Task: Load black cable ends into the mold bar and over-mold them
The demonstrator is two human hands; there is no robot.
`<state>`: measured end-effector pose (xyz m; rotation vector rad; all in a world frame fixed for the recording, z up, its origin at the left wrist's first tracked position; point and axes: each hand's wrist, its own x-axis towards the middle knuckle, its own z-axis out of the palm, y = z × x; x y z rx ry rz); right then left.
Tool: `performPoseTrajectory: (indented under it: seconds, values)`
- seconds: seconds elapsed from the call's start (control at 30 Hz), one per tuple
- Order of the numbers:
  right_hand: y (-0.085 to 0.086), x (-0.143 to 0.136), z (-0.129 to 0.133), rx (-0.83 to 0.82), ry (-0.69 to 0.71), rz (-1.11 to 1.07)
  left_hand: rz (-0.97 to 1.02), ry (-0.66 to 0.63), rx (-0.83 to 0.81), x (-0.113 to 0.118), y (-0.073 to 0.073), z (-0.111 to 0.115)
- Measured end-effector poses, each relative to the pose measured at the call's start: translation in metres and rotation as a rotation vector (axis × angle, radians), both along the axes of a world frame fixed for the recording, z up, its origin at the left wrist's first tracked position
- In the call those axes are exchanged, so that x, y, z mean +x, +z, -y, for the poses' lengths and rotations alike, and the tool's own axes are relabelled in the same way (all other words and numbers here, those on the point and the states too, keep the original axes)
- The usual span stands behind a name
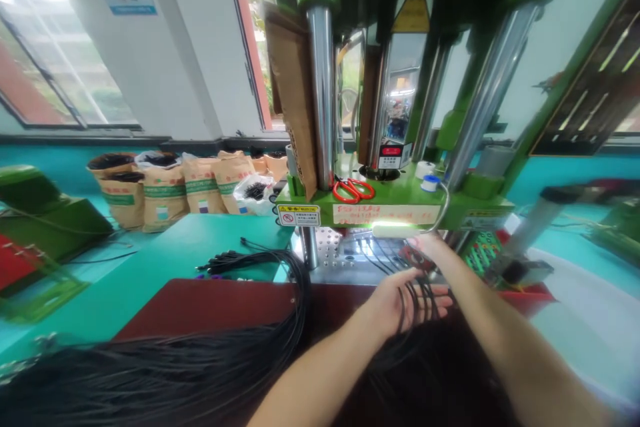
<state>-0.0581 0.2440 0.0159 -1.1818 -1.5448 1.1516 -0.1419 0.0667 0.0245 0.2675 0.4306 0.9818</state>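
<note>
Several black cables run across the palm and between the fingers of my left hand. It is turned palm up in front of the green press, fingers stretched out, holding the cables. My right hand reaches past it to the metal bed beneath the press, near the lit lamp. The right fingers are blurred and partly hidden, so their grip is unclear. Cable ends stretch over the bed towards the back. A thick bundle of black cables bends over the dark red board on my left.
Red-handled scissors and a blue-and-white spool lie on the press ledge. Steel columns rise beside the work space. On the left are a green table and paper sacks. A white surface stands right.
</note>
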Motion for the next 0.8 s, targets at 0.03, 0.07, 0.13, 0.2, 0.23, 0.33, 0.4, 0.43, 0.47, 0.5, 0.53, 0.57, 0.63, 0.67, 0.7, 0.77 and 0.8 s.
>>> performPoseTrajectory:
  seconds: [0.03,0.07,0.13,0.2,0.23,0.33,0.4,0.43,0.47,0.5,0.53,0.57,0.63,0.67,0.7,0.77,0.8]
  values:
    - [-0.002,0.002,0.004,-0.025,-0.014,-0.037,-0.003,0.015,-0.019,0.004,0.004,0.007]
    - [-0.003,0.005,0.009,-0.047,-0.030,-0.071,0.005,0.034,-0.042,0.006,0.007,0.014]
    - [-0.005,0.010,0.021,-0.071,-0.064,-0.132,0.058,0.080,-0.096,0.009,0.011,0.027]
    - [-0.005,0.012,0.034,-0.081,-0.100,-0.191,0.133,0.099,-0.149,0.009,0.012,0.038]
    - [-0.004,0.012,0.040,-0.083,-0.117,-0.216,0.164,0.106,-0.163,0.009,0.011,0.043]
    - [-0.001,0.005,0.056,-0.084,-0.168,-0.270,0.191,0.106,-0.136,0.009,0.004,0.064]
    - [0.001,0.001,0.065,-0.093,-0.205,-0.296,0.161,0.058,-0.070,0.009,-0.001,0.084]
    - [0.001,0.001,0.069,-0.100,-0.220,-0.306,0.140,0.025,-0.026,0.009,-0.003,0.095]
    - [0.002,0.001,0.073,-0.105,-0.231,-0.314,0.120,-0.003,0.018,0.008,-0.005,0.106]
    - [0.003,0.002,0.077,-0.107,-0.235,-0.319,0.104,-0.019,0.058,0.006,-0.006,0.116]
    - [0.004,0.004,0.081,-0.106,-0.234,-0.323,0.095,-0.020,0.089,0.005,-0.007,0.125]
    - [0.005,0.005,0.086,-0.101,-0.230,-0.324,0.090,-0.014,0.109,0.004,-0.009,0.131]
    - [0.006,0.004,0.095,-0.085,-0.226,-0.315,0.083,0.006,0.116,0.005,-0.012,0.136]
    - [0.007,0.003,0.100,-0.078,-0.223,-0.304,0.073,0.001,0.112,0.007,-0.015,0.136]
    - [0.007,0.000,0.103,-0.075,-0.219,-0.290,0.052,-0.023,0.110,0.010,-0.019,0.135]
    - [0.007,-0.005,0.107,-0.075,-0.212,-0.262,-0.005,-0.085,0.124,0.016,-0.027,0.136]
    - [0.006,-0.007,0.107,-0.078,-0.209,-0.251,-0.027,-0.110,0.146,0.017,-0.031,0.139]
